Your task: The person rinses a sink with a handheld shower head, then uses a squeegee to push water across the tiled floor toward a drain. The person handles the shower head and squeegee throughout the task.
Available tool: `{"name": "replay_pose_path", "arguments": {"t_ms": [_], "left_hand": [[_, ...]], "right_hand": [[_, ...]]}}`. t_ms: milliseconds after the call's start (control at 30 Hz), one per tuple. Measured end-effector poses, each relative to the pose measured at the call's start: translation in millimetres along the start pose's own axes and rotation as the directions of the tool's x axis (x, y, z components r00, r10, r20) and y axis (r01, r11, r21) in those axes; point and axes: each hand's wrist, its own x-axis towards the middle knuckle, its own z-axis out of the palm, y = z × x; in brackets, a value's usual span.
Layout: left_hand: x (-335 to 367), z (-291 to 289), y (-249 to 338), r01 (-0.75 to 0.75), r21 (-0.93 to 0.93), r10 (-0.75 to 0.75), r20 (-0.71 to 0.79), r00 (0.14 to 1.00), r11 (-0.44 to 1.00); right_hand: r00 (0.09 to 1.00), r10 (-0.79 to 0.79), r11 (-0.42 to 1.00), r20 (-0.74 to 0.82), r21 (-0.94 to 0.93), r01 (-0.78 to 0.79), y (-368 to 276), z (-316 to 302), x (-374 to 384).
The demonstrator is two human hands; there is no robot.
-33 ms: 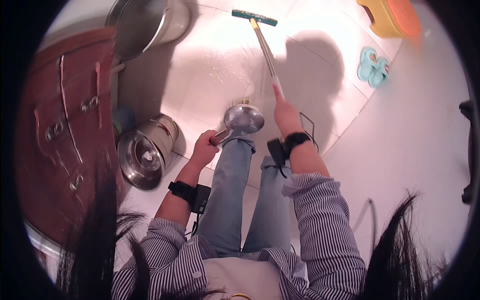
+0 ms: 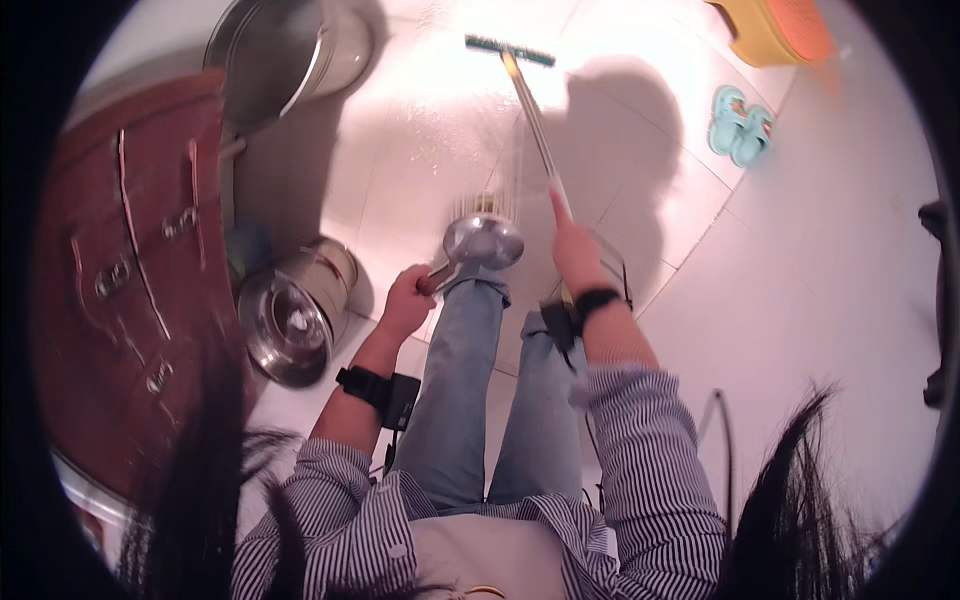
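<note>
- Left of centre, the left hand grips a ladle by its handle, probably steadying the mid-frame bowl; contents unclear.
- Near centre, the right hand clasps a long-handled brush angled to upper centre, presumably for reach.
- Left: metal basin, white lump inside.
- Upper left: metal tub, contents unclear.

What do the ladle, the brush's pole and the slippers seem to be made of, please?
The ladle: shiny metal, probably steel, given its bright highlights. The pole: seemingly smooth metal, from its silvery sheen. The slippers: likely matte foam or plastic, judging by their moulded look.
</note>
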Motion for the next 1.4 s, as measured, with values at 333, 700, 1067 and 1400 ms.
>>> {"name": "replay_pose_path", "arguments": {"t_ms": [333, 700, 1067, 1400], "left_hand": [[6.4, 51.9, 74.6, -0.470, 0.296, 0.341, 0.396, 0.853, 0.831], [-3.3, 139.0, 124.8, -0.555, 0.339, 0.314, 0.555, 0.770, 0.760], [-2.0, 180.0, 120.6, -0.063, 0.517, -0.165, 0.384, 0.909, 0.854], [30.5, 141.5, 172.7, 0.139, 0.324, -0.174, 0.082, 0.981, 0.936]], "right_hand": [[0.881, 0.466, 0.870, 0.085, 0.137, -0.474, 122.3, 19.0, -198.5], [0.814, 0.563, 0.794, 0.144, 0.176, -0.581, 184.5, 52.5, -284.7], [0.887, 0.462, 0.833, 0.004, 0.341, -0.436, 239.6, -28.2, -216.8], [0.981, 0.168, 0.032, -0.093, 0.996, 0.089, 219.8, -207.0, -149.9]]}}
